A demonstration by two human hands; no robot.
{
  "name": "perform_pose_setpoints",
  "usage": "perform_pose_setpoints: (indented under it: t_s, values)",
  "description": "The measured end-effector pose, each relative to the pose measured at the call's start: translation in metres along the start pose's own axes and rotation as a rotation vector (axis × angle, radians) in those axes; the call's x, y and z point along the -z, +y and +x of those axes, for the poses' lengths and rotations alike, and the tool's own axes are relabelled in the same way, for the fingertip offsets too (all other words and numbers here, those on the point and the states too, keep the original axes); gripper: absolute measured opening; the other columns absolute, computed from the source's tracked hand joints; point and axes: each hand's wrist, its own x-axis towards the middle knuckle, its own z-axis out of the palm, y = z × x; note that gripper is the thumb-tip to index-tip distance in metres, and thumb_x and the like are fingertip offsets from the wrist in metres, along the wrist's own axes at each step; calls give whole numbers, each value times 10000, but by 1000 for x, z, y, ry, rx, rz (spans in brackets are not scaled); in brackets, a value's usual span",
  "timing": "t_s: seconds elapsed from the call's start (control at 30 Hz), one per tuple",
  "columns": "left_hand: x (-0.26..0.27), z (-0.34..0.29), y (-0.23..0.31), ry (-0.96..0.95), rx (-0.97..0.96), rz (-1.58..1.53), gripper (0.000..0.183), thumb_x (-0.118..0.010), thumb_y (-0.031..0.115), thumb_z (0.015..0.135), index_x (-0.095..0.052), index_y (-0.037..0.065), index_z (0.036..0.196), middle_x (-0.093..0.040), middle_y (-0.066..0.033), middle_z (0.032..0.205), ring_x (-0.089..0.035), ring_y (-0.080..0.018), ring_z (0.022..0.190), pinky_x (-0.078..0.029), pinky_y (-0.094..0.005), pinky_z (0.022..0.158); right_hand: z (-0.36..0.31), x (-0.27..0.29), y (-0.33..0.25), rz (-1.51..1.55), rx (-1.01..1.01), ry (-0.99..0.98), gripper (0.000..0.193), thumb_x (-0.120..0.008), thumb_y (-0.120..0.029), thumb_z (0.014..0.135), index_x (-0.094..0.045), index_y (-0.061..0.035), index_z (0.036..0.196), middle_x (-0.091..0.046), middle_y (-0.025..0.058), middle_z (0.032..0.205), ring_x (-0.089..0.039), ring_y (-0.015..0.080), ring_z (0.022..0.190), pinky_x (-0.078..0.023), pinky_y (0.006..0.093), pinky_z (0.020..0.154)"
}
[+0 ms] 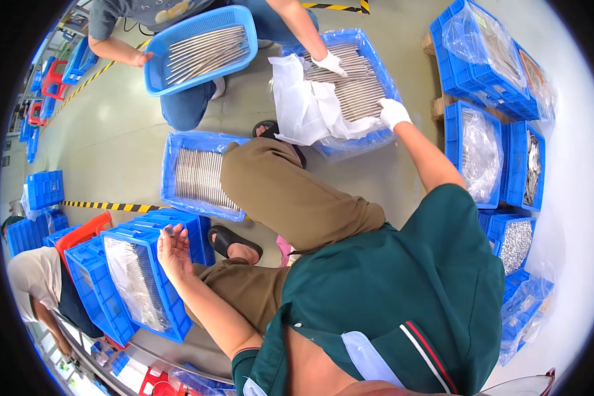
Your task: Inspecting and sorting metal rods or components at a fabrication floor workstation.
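Observation:
My right hand [394, 113], in a white glove, rests at the right side of a blue lined bin [380, 61], its fingers on the ends of the thin metal rods [356, 82]. White sheeting [297, 99] is folded over that bin's near left side. My bare left hand [173, 254] is raised near a plastic-covered bin of rods [135, 280]. Its fingers are curled, with a small dark spot at the tips that I cannot make out. Another person's gloved hand [330, 64] touches the same rods, while their bare hand [140, 59] holds a blue basket [201, 49] of rods.
A further blue bin [168, 175] of rods stands on the floor beside my knee. Stacked blue bins [472, 155] line the right side, some on a pallet. A red chair [82, 234] and another person [36, 277] are at the left. Yellow-black tape [109, 206] marks the floor.

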Motion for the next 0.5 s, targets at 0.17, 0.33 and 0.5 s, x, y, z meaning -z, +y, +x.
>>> perform_pose_setpoints:
  t_s: [0.17,0.33,0.5]
  values:
    - [16,-14,8,73,-20,21,271,-583,303,874,-578,61,993,-654,-92,914,-630,-162,755,-471,-255,656,-32,21,-62,-91,54,-462,185,-553,-212,747,-668,-133,869,-655,125,822,-631,305,750,-501,388,682]
    - [-2,-5,2,75,5,28,271,-588,304,871,-579,62,992,-654,-92,913,-628,-156,750,-468,-254,655,-72,-3,-36,-188,441,-92,161,-532,-210,729,-661,-115,725,-642,159,745,-620,345,718,-484,439,665]
    - [5,-1,3,100,12,13,270,-595,304,866,-580,66,993,-654,-93,910,-626,-155,748,-466,-252,653,-30,21,-22,-205,294,-236,190,-518,-185,765,-632,-66,858,-633,156,854,-613,342,803,-477,434,714]
